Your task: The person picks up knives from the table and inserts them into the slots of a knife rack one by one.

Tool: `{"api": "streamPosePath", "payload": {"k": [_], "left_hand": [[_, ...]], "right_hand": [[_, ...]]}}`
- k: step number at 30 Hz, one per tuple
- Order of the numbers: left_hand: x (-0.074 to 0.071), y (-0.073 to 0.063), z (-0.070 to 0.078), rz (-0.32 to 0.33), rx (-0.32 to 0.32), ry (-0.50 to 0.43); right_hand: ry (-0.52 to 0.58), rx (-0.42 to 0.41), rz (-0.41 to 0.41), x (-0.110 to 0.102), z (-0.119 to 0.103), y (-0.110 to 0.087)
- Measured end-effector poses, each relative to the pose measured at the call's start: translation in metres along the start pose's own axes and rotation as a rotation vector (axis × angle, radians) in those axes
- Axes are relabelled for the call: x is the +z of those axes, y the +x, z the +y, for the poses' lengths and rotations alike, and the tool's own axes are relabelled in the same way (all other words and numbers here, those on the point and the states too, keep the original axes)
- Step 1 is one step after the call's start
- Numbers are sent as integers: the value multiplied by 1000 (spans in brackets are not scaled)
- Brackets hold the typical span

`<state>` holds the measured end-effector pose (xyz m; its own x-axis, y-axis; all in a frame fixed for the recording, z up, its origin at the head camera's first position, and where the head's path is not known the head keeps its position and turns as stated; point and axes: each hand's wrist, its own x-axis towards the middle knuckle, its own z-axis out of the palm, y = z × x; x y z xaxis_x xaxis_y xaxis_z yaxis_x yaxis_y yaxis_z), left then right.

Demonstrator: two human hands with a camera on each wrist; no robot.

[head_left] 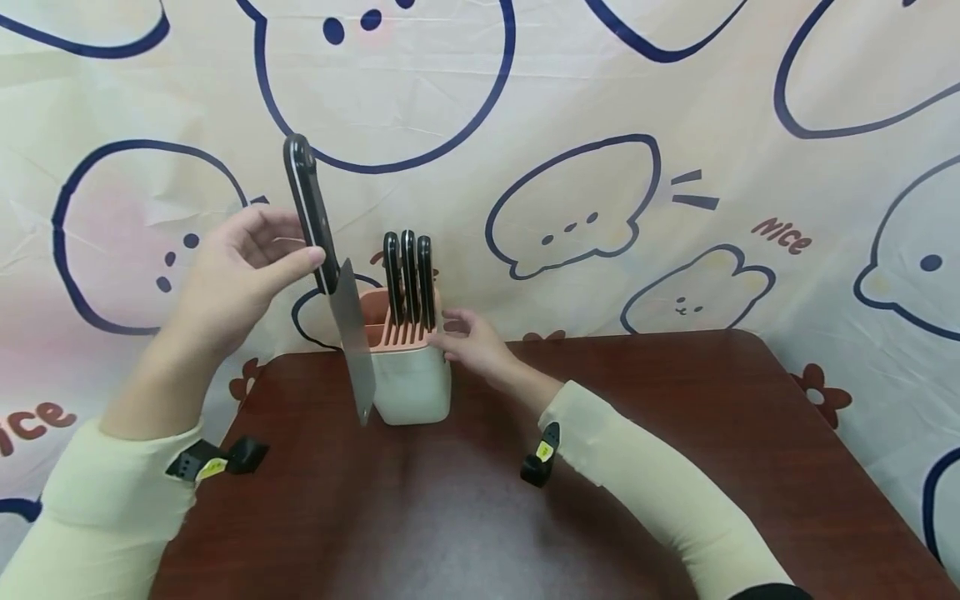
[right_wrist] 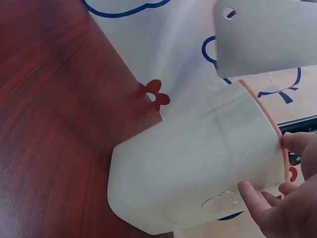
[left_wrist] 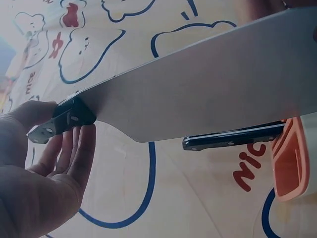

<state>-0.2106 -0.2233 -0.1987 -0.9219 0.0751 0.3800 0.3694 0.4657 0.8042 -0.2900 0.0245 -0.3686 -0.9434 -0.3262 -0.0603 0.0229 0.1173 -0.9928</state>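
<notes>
My left hand (head_left: 238, 279) holds a cleaver (head_left: 352, 333) by its black riveted handle, thumb on one side and fingers on the other. The handle points up and the broad blade hangs down, tilted, just left of the knife block (head_left: 411, 387). A hole shows near the blade's end corner in the right wrist view. The block is cream with a pink slotted top and stands upright. Several black-handled knives (head_left: 409, 279) stand in its slots. My right hand (head_left: 480, 343) holds the block's right side near the rim, with fingertips (right_wrist: 248, 191) on its wall.
The block stands toward the back of a dark red-brown table (head_left: 525, 517). Behind the table hangs a pale cloth (head_left: 570, 75) printed with blue cartoon outlines. An open compartment (head_left: 375, 308) lies left of the knives in the block's top.
</notes>
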Motion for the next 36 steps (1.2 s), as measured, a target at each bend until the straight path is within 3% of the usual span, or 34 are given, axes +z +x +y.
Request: {"api": "streamPosePath", "payload": {"k": [7, 16, 25, 36], "left_hand": [[-9, 10, 5, 32, 33, -104], [-20, 22, 15, 59, 90, -396], [-21, 35, 21, 112, 14, -296], [-4, 56, 5, 114, 110, -396]], "right_hand": [[25, -4, 18, 7, 2, 2], [86, 13, 23, 9, -2, -1], [101, 15, 25, 9, -3, -2], [75, 22, 30, 9, -4, -2]]}}
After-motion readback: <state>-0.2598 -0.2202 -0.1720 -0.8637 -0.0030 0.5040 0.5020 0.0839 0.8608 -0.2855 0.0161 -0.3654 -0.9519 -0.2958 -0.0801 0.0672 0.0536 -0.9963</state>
